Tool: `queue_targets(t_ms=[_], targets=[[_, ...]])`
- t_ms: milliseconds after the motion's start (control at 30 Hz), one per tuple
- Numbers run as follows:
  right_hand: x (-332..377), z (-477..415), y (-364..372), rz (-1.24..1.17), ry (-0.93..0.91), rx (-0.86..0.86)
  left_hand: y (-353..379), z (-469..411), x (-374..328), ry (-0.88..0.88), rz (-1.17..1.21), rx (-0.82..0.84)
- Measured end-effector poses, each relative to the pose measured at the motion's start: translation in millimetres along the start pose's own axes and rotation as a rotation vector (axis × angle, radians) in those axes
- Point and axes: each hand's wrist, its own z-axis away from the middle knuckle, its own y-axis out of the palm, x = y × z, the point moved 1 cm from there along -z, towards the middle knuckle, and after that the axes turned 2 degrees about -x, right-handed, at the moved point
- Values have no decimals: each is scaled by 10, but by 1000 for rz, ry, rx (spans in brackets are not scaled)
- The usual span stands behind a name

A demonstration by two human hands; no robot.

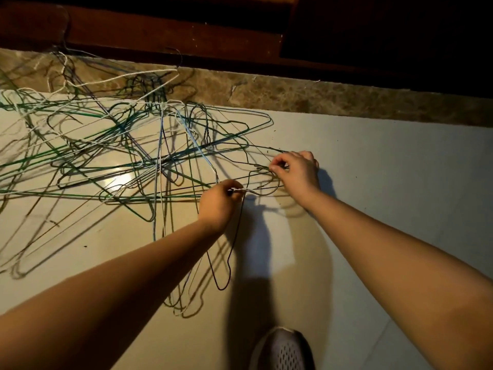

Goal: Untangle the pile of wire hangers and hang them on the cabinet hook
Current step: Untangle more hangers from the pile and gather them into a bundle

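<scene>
Floor (373, 182) — pale glossy tile with a lamp glare at left, cut off by the frame on three sides. Along the top is dark wooden furniture (160, 30), mostly lost in shadow, so I can't tell which part of it this is. Under it runs a mottled brown stone strip (320, 97).

The pile of hangers (128, 145) lies on the floor left of centre. It spills out of frame at left and up onto the stone strip. The wire is thin, in green, white, pale blue and dark tones. The triangles cross every way and shadows double the lines, so single hangers are hard to trace. Most long bars run roughly left-right; a few run near vertical in frame.

A dark hanger (230, 252) runs from under the left hand (218, 204) toward the camera, long axis near vertical, rounded corner nearest, one side hidden behind the forearm. The left hand's fingers are curled, pinching the twisted neck of a pale hanger (239, 190) whose hook curves right.

The right hand (296, 169) pinches a thin green wire (262, 168) between thumb and fingertips — which hanger it belongs to is unclear.

A grey mesh shoe (282, 348) toe is cut off at the bottom edge.
</scene>
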Motion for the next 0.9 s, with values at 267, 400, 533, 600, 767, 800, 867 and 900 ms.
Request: queue_targets(t_ms=[267,400,533,600,767,800,867,900], targets=[[-143,80,-37,-262,47,-80,152,-66,14,-65,106,68],[-268,24,-62,-209,158,-180,179,-62,63,-82,145,56],[-296,-133,-99,-257,247,-122,170,-59,59,-60,136,61],[-273,-186,-109,-257,261,-107,167,-66,55,-45,116,58],[-228,-281,-100,-177,240,-102,182,-91,39,-32,98,50],[-214,-293,-107,-175,229,-111,180,-86,39,-23,79,56],[-176,-306,-134,-176,212,-127,175,-78,46,-13,84,52],[-166,-305,-146,-175,210,-130,173,-77,52,-17,104,42]])
